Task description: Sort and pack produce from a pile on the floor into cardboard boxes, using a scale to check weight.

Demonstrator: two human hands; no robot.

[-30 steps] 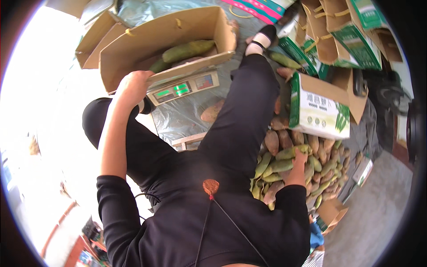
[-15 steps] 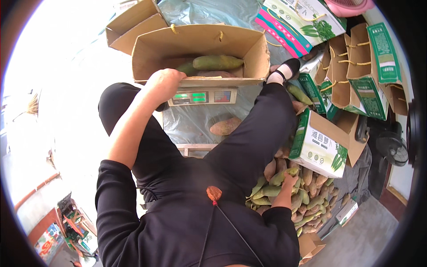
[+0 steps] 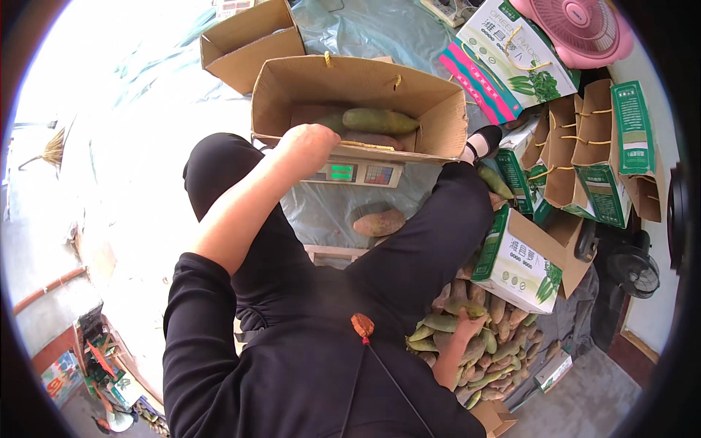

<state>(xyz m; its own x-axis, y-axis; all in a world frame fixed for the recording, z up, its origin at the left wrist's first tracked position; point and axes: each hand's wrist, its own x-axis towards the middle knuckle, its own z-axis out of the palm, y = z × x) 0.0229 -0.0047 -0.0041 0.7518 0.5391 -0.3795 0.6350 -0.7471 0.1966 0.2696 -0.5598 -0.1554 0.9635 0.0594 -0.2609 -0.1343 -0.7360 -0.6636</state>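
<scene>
An open brown cardboard box (image 3: 365,77) rests on a digital scale (image 3: 380,174) with a lit green display. Inside lie a long green radish (image 3: 380,121) and other radishes partly in shadow. My left hand (image 3: 308,148) is closed over the near edge of this box, at its left part. Down at my right, my right hand (image 3: 467,325) reaches into a heap of radishes (image 3: 504,361) and is closed on a green radish (image 3: 473,311) at the top of the heap.
A single radish (image 3: 380,223) lies on plastic sheeting between my legs. At right stand a green-and-white carton (image 3: 515,255) and several open gift boxes (image 3: 595,146). A pink fan (image 3: 577,25), a black fan (image 3: 634,271) and another brown box (image 3: 252,44) are farther out.
The whole view has shifted, so the box and scale sit lower and more to the right. My left hand stays on the box edge; my right hand remains at the radish heap.
</scene>
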